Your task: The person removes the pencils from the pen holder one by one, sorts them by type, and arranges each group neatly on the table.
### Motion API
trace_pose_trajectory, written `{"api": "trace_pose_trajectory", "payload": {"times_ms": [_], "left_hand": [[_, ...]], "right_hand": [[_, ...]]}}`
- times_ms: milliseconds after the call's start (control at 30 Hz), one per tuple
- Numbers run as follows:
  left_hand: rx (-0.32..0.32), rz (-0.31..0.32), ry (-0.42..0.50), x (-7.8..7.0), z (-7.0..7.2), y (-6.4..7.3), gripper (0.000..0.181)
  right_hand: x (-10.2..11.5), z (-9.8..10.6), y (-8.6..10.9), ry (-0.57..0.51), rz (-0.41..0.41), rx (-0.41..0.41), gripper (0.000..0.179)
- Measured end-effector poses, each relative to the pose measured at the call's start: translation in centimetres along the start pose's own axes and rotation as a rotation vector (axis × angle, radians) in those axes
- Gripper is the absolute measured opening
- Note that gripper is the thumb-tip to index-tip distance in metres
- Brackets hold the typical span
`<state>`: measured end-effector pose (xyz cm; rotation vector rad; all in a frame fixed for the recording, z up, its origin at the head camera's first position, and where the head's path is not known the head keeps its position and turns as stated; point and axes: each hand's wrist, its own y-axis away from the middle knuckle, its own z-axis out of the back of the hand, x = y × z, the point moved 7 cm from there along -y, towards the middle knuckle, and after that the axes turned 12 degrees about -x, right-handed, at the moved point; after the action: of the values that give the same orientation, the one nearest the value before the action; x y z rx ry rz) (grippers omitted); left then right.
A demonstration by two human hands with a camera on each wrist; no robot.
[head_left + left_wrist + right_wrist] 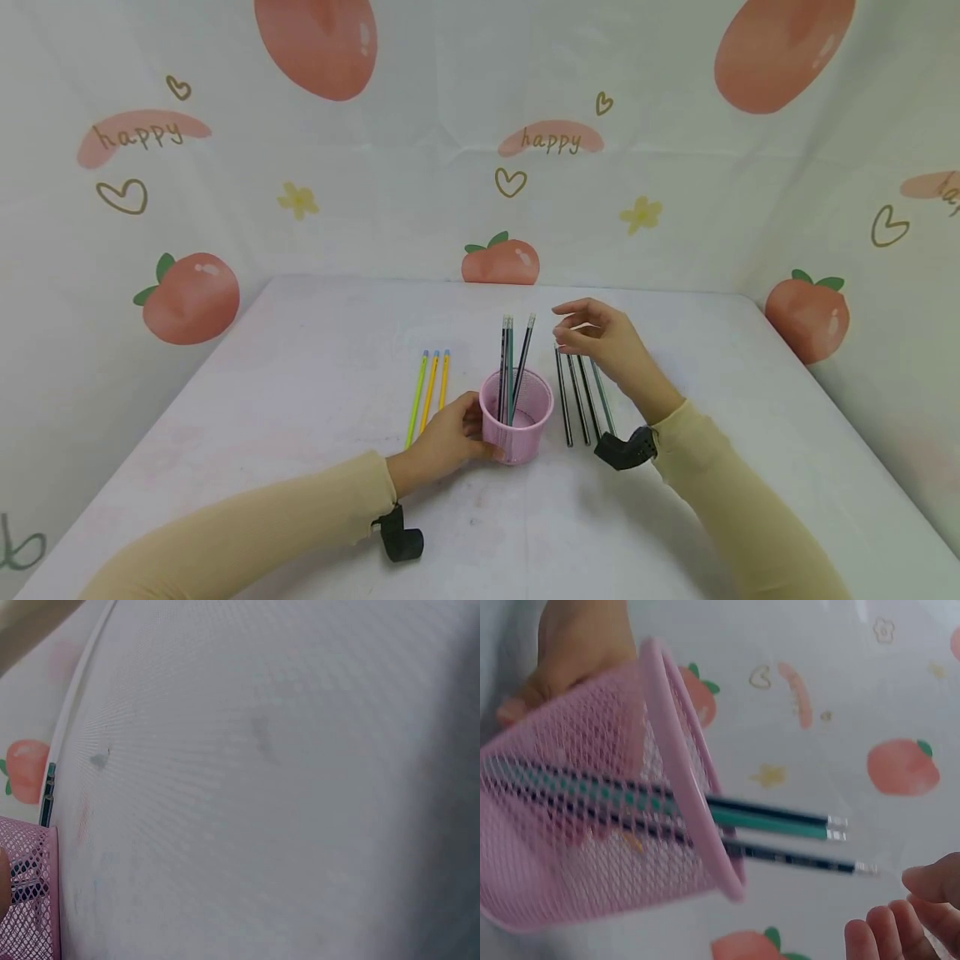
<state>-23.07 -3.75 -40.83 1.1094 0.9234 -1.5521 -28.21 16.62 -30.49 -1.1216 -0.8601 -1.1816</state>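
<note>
My left hand (442, 437) grips the side of a pink mesh pencil cup (531, 440), which stands upright or nearly so. Inside it lean three pencils: a green one (780, 823) and two black ones (802, 859), their eraser ends sticking out above the rim. To the right of the cup my right hand (603, 337) hovers with relaxed, bent fingers and holds nothing. In the right wrist view its fingertips (885, 930) are a short gap away from the pencil ends. Below this hand several dark pencils (564, 404) lie side by side on the table, partly covered by the hand and wrist.
Left of the cup lie three pencils, one yellow-green (416, 400) and two orange-yellow (431, 392), partly behind the left hand. The white table (300, 367) reaches back to a fabric backdrop (405, 200) printed with peaches. A black camera (626, 450) sits on the right wrist.
</note>
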Motion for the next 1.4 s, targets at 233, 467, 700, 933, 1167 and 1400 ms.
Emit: {"api": "trace_pose_trajectory", "payload": {"times_ms": [233, 467, 700, 933, 1167, 1400], "left_hand": [[0.010, 0.016, -0.003, 0.4, -0.1, -0.2, 0.066], [0.015, 0.013, 0.005, 0.5, -0.2, -0.2, 0.066], [0.012, -0.010, -0.003, 0.4, -0.1, -0.2, 0.067], [0.019, 0.003, -0.015, 0.3, 0.0, -0.1, 0.067], [0.012, 0.006, 0.003, 0.3, -0.1, -0.1, 0.065], [0.014, 0.021, -0.001, 0.2, -0.1, -0.1, 0.065]], "right_hand": [[0.8, -2.4, 1.2, 0.031, 0.047, 0.060, 0.036], [0.3, -4.0, 1.7, 0.132, 0.055, 0.102, 0.039], [0.1, -4.6, 1.9, 0.178, 0.061, 0.108, 0.042], [0.5, -5.0, 2.1, 0.209, 0.055, 0.111, 0.046], [0.4, -5.3, 2.1, 0.281, 0.044, 0.118, 0.046], [0.6, -6.1, 2.3, 0.349, 0.054, 0.164, 0.040]]}}
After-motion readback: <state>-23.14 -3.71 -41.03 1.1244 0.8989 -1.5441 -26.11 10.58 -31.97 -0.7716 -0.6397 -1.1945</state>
